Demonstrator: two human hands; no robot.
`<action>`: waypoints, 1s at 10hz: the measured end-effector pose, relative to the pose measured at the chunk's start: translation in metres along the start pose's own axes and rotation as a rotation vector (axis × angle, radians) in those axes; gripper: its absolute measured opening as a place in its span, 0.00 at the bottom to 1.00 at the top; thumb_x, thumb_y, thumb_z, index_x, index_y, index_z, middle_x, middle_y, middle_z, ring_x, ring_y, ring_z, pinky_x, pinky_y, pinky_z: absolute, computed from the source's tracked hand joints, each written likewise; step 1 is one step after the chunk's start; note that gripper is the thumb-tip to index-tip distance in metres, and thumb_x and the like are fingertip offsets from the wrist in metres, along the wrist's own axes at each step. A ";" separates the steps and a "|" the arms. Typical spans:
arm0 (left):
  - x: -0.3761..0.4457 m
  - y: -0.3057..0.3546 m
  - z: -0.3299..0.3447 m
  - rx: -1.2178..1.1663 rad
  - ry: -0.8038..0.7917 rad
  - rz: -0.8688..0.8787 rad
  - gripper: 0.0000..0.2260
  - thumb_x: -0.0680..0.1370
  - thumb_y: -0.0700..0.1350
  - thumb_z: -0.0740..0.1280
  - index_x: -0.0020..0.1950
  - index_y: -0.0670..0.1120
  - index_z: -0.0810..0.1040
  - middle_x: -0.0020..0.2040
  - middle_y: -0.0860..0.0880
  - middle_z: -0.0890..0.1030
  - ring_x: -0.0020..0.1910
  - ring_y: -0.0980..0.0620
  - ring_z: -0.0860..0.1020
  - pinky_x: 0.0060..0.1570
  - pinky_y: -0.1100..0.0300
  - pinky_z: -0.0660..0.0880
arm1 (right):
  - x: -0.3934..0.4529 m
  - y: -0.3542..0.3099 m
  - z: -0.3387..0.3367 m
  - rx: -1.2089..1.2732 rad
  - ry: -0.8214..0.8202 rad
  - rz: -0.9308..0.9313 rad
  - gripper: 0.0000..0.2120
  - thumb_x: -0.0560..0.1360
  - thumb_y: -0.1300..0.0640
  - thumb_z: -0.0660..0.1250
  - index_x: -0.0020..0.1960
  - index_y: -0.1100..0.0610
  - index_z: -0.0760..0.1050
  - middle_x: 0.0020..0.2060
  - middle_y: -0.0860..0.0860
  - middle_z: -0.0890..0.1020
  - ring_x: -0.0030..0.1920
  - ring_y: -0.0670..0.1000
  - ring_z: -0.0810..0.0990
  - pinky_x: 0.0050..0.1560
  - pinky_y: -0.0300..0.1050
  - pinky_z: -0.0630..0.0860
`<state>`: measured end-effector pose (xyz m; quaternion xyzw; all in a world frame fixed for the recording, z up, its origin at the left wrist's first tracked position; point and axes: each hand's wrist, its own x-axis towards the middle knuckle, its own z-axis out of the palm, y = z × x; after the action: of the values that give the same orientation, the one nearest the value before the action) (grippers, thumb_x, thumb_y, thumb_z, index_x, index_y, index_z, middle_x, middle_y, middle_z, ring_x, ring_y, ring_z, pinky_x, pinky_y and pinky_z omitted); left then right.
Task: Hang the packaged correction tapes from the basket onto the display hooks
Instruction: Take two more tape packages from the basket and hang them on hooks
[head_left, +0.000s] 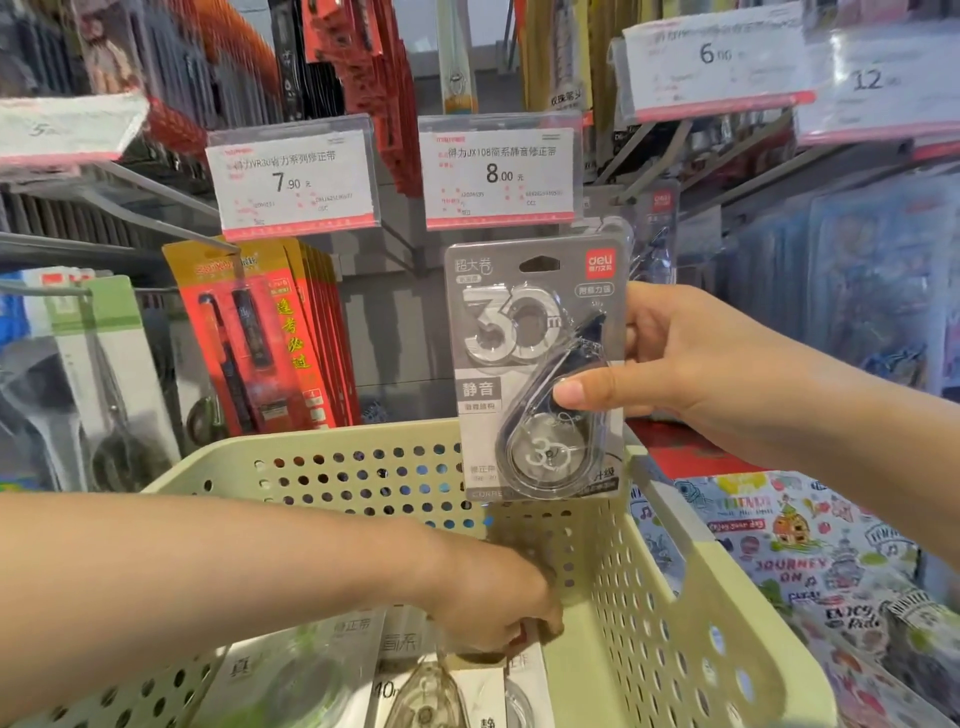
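My right hand (670, 358) pinches a grey packaged correction tape (498, 364) upright by its right edge, thumb on the front. The pack hangs in the air just below the 8.00 price tag (500, 171), its hang hole at the top. My left hand (493, 597) reaches down into the pale green perforated basket (675, 613), fingers curled on a white packaged correction tape (524, 670). Several more white packs (311, 670) lie flat on the basket floor. The display hook behind the price tag is hidden.
A 7.90 price tag (293, 182) hangs to the left, with red and yellow pen packs (260, 332) under it. Scissors packs (104, 374) hang at far left. Patterned notebooks (810, 551) lie to the right of the basket. More price tags (717, 62) stick out at upper right.
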<state>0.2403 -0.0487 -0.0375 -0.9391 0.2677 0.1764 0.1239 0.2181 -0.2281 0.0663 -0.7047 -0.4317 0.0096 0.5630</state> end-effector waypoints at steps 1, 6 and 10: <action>0.002 -0.003 -0.003 0.001 0.026 -0.008 0.13 0.78 0.41 0.61 0.61 0.43 0.75 0.58 0.44 0.79 0.56 0.44 0.77 0.56 0.53 0.74 | 0.001 0.003 -0.002 0.006 0.015 0.037 0.24 0.62 0.63 0.71 0.57 0.55 0.77 0.50 0.50 0.86 0.49 0.48 0.85 0.47 0.37 0.80; -0.033 -0.017 -0.052 -0.355 0.196 0.079 0.11 0.78 0.44 0.65 0.60 0.47 0.73 0.38 0.54 0.75 0.33 0.62 0.72 0.34 0.74 0.68 | 0.001 -0.010 -0.010 0.004 0.136 0.035 0.26 0.60 0.59 0.71 0.59 0.52 0.77 0.52 0.48 0.85 0.54 0.49 0.84 0.58 0.55 0.77; -0.044 -0.025 -0.044 -0.704 0.264 0.084 0.11 0.75 0.35 0.66 0.56 0.43 0.74 0.44 0.48 0.76 0.42 0.55 0.74 0.43 0.70 0.72 | -0.003 -0.015 -0.008 -0.008 0.142 0.052 0.26 0.60 0.60 0.71 0.58 0.51 0.77 0.52 0.47 0.85 0.53 0.47 0.84 0.59 0.53 0.76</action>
<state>0.2313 -0.0221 0.0234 -0.9270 0.2426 0.1398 -0.2494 0.2114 -0.2363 0.0806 -0.7169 -0.3722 -0.0277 0.5889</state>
